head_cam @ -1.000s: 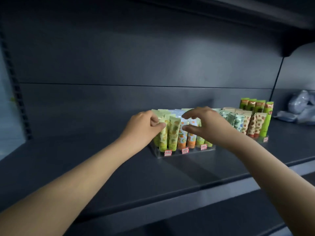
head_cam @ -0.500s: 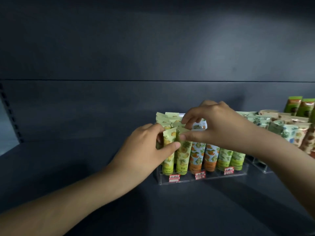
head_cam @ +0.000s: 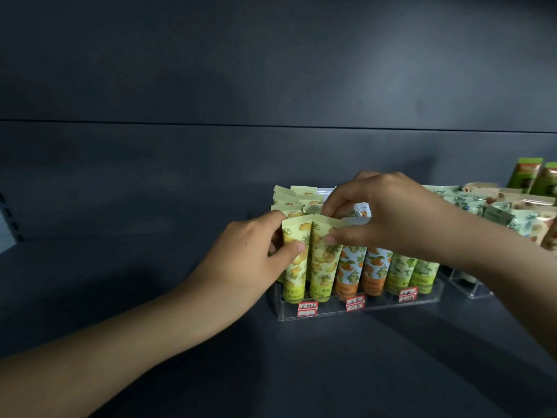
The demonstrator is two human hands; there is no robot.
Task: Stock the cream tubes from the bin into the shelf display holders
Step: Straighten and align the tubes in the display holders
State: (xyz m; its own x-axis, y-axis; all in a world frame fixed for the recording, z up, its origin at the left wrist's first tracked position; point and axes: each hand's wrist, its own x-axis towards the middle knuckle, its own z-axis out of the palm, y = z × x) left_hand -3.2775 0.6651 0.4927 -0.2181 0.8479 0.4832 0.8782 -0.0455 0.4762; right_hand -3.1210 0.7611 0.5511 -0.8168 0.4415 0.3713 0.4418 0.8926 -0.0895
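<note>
— At the clear holder's left end, which hand has what?
— Left hand pinches the outermost yellow tube; right hand pinches the neighbouring tube by its top crimp. Both stand upright, caps down.
— Labels?
— Only "TING" reads; red price tags are illegible.

Shelf: dark blue-grey, matte, dimly lit. Back panel: same dark finish, crossed by one horizontal seam, with a faint sheen at upper right. Slotted upright: at far left edge, beside a pale strip.
</note>
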